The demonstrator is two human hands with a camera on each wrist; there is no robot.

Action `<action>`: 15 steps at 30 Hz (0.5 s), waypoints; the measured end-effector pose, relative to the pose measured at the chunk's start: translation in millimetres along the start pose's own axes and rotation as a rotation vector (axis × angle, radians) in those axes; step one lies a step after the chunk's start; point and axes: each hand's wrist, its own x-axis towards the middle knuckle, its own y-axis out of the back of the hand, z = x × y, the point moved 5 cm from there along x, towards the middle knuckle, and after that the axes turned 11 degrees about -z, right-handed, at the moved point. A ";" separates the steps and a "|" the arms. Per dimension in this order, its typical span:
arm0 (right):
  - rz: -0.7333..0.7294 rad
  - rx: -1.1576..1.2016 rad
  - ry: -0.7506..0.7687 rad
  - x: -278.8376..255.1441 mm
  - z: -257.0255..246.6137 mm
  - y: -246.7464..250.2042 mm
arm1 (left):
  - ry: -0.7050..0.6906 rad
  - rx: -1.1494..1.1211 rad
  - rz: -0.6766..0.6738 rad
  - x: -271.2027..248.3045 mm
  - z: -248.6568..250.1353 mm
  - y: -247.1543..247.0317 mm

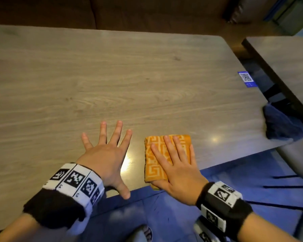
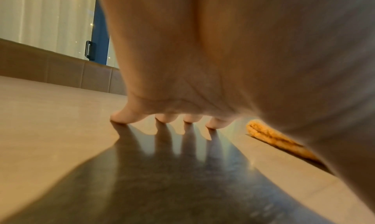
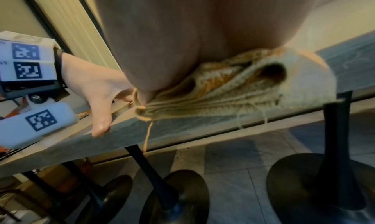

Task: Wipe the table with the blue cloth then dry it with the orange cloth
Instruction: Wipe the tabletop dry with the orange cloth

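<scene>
The folded orange patterned cloth (image 1: 152, 165) lies at the near edge of the grey wood-grain table (image 1: 112, 75). My right hand (image 1: 173, 154) presses flat on it, fingers straight and pointing away from me. In the right wrist view the orange cloth (image 3: 243, 89) bunches under the palm (image 3: 162, 51), loose threads hanging over the table edge. My left hand (image 1: 108, 137) rests on the bare table just left of the cloth, fingers spread; its fingertips (image 2: 172, 118) touch the surface, the orange cloth (image 2: 270, 136) beside them. A dark blue cloth (image 1: 280, 124) lies crumpled at the table's right edge.
A blue QR sticker (image 1: 247, 79) sits near the right edge. A second table (image 1: 287, 58) stands close on the right across a narrow gap. A brown bench (image 1: 94, 13) runs along the far side. Black pedestal bases (image 3: 334, 179) stand under the table.
</scene>
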 end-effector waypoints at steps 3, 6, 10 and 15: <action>-0.015 -0.003 -0.068 14.8 12.9 6.6 | -0.002 -0.007 0.017 0.0 -0.7 0.5; 0.000 0.088 -0.269 29.8 17.8 13.5 | -0.023 -0.031 0.066 -1.8 -3.3 0.1; 0.004 0.086 -0.166 -21.0 -12.5 -11.6 | -0.032 -0.023 0.111 -9.0 -6.5 1.0; -0.072 0.097 -0.237 -31.3 50.9 -14.0 | -0.036 -0.020 0.091 -5.5 -5.0 0.1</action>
